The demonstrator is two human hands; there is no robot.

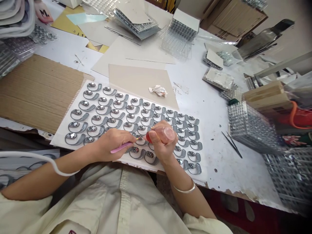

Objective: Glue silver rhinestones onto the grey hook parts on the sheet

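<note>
A white board (60, 136) near the table's front edge carries several rows of grey curved pieces (97, 119), each with a shiny round stud. My left hand (113, 144) is closed around a thin pink stick (122, 148) whose tip points right toward my other hand. My right hand (162, 139) is wrapped around a small clear pinkish bottle (165, 133) with a red end (148, 137), held just above the lower middle rows. The stick's tip meets the bottle's red end. A bangle sits on my right wrist.
A brown cardboard sheet (36, 91) lies at the left. Grey card sheets (138, 78) and a crumpled tissue (158, 90) lie behind the board. Clear trays of studs (177, 39) stand at the back and right (251, 130). Tweezers (231, 143) lie right of the board.
</note>
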